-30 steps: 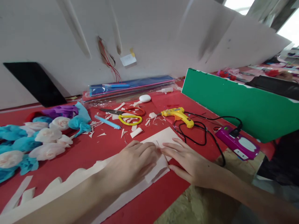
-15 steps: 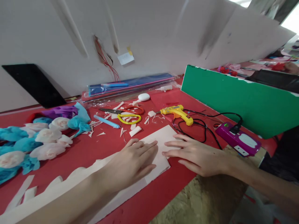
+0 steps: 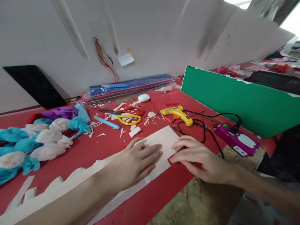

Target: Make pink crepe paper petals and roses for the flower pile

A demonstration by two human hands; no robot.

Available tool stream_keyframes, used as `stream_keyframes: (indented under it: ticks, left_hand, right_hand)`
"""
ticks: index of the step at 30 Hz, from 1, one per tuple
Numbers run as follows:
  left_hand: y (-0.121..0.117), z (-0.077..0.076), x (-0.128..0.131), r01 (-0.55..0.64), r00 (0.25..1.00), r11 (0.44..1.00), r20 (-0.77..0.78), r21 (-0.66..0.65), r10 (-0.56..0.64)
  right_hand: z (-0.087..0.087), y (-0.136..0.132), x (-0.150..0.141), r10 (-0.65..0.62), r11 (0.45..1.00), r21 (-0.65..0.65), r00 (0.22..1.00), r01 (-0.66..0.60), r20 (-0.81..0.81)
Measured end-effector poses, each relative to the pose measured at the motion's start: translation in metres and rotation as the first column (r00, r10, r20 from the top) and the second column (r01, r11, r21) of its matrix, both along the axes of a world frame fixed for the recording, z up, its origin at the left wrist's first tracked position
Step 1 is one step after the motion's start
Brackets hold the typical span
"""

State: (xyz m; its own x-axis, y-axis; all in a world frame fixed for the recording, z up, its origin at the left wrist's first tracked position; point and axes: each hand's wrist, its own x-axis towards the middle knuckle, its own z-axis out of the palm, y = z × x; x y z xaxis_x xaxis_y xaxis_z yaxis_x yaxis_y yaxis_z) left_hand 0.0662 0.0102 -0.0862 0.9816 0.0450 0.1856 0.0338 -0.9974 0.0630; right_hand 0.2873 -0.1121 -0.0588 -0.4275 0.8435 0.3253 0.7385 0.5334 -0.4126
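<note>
A long sheet of creamy white crepe-like paper (image 3: 152, 175) runs across the red tabletop from lower left to the middle. My left hand (image 3: 137, 161) lies flat over it, fingers stretched to the right and slightly apart. At the paper's right edge is my right hand (image 3: 199, 157), its fingers loosely bent and apart, with the tips touching the paper or just beside it. Nothing shows between those fingers. Beyond the hands lie a yellow hot glue gun (image 3: 177, 114), scissors (image 3: 130, 118) with red and yellow handles, and a light blue pen (image 3: 106, 122).
Blue and pale pink fabric-like flowers (image 3: 49, 136) fill the left side. Paper scraps (image 3: 135, 132) and a white oval object (image 3: 143, 98) lie farther back. A purple power strip (image 3: 236, 140) with black cords sits at right, before an upright green board (image 3: 234, 100).
My right hand has shifted slightly right toward the paper's edge and its fingers have bent more. My left hand has slid a little to the right, still flat.
</note>
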Motion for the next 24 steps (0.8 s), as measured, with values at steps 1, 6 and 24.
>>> stream_keyframes:
  ticks: [1, 6, 24]
  left_hand:
    - [0.000, 0.000, 0.001, 0.017, 1.000, 1.000, -0.002, -0.005, -0.017]
    - [0.000, -0.001, 0.001, 0.047, 0.999, 0.999, -0.014, -0.010, -0.047]
    - [0.011, 0.006, 0.006, -0.190, 0.980, 0.982, -0.057, -0.003, 0.189]
  right_hand:
    - [-0.006, 0.001, -0.003, -0.061, 0.997, 0.037, 0.998, 0.062, -0.025]
    - [-0.025, -0.001, -0.014, -0.011, 0.989, 0.145, 0.997, 0.001, 0.071]
    - [-0.030, -0.007, -0.016, 0.054, 0.983, 0.178, 0.998, -0.046, -0.043]
